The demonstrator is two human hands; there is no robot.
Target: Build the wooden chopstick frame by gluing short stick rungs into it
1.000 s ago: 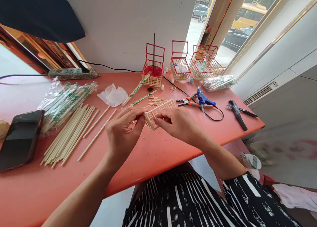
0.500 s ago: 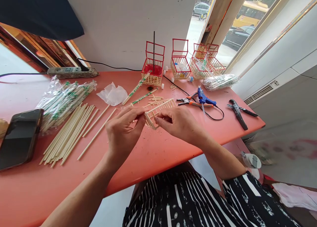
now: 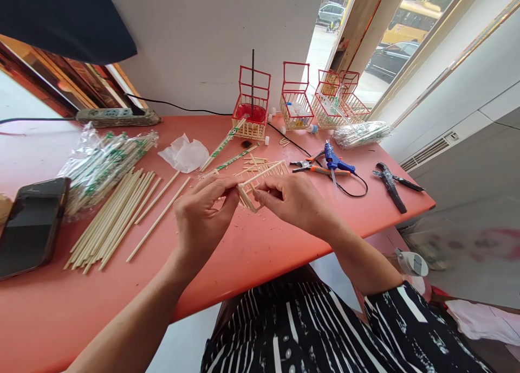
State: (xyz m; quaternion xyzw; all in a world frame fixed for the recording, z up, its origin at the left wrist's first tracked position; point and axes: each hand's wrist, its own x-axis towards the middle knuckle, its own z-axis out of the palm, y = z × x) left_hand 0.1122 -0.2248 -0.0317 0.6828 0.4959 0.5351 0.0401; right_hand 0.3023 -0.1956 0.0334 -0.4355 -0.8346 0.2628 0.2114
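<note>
Between my hands is a small, unpainted wooden stick frame (image 3: 264, 173), built like a little open basket with thin upright bars. My left hand (image 3: 207, 207) pinches its near left corner between thumb and fingers. At the near end, my right hand (image 3: 294, 202) is closed with thumb and index finger together on a short stick piece of the frame; the fingertips partly hide it. Short cut sticks (image 3: 258, 161) lie just behind the frame. Left of my left hand rest a single long stick (image 3: 158, 220) and a pile of long wooden sticks (image 3: 109, 221).
Four small carts with red handles, the nearest a red-lined cart (image 3: 251, 115), stand along the wall. Right of the frame lie pliers (image 3: 320, 168), a blue glue gun (image 3: 333, 159) and black-handled cutters (image 3: 392, 187). A phone (image 3: 32, 226) and wrapped chopsticks (image 3: 109, 159) are at left.
Almost nothing differs. Both hands keep their hold on the frame, and my right fingertips have shifted very slightly; the view has moved a touch.
</note>
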